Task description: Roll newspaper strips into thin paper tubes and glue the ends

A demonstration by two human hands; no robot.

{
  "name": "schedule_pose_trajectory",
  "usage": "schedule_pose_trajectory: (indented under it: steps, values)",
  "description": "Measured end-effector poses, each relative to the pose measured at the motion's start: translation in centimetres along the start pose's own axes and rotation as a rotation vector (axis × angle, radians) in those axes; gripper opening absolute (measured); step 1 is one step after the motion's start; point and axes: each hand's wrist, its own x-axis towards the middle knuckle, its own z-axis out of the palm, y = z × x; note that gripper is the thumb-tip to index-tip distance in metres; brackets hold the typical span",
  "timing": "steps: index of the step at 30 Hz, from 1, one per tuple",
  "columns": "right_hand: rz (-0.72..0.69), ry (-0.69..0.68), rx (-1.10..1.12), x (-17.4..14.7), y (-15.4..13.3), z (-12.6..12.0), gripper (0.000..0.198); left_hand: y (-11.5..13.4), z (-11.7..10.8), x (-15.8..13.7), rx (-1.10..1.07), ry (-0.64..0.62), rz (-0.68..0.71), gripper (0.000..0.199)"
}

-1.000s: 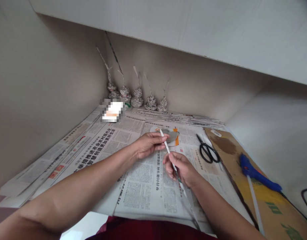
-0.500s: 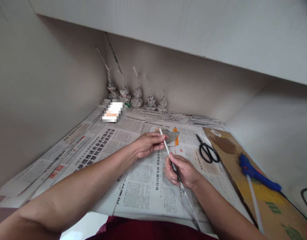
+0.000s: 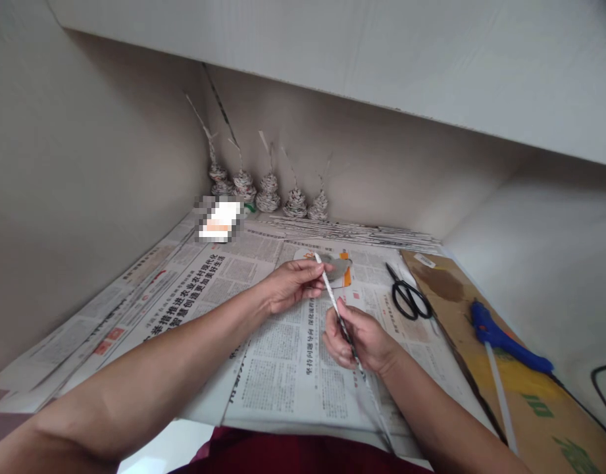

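My left hand [image 3: 297, 286] pinches the upper end of a thin rolled newspaper tube [image 3: 329, 289] between thumb and fingertips. Lower down, my right hand [image 3: 359, 337] has its fingers closed around the same tube, which slants toward me and ends near my lap. The tube is whitish at its tip and dark-printed further down. Just beyond my hands lies a small grey and orange piece [image 3: 339, 268] on the newspaper sheets [image 3: 277, 368], partly hidden by my left fingers. Black-handled scissors [image 3: 406, 296] rest to the right of my hands.
Several woven paper pieces [image 3: 268, 193] with upright stems stand along the back wall, near a bright pixelated device [image 3: 220, 220]. A bundle of paper tubes [image 3: 362, 232] lies at the back. On cardboard [image 3: 530, 428] at right are a blue glue gun [image 3: 510, 342] and its cord.
My hands hold the same tube in nearly the same place, with only slight finger movement. The whole view has shifted a little.
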Motion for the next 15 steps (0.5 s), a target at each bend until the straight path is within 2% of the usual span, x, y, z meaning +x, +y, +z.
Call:
schedule_pose_trajectory:
  steps: [7,12,15]
  values:
    - [-0.066,0.122,-0.119,0.2,0.3,-0.3,0.037,0.7,-0.7,0.7,-0.036,0.180,0.098,0.014]
    - [-0.037,0.135,-0.124,0.1,0.2,-0.4,0.035,1.6,-1.5,0.8,-0.091,0.206,0.177,0.011]
    - [-0.022,0.158,-0.137,0.1,0.2,-0.4,0.035,2.2,-2.0,1.0,-0.113,0.270,0.233,0.011]
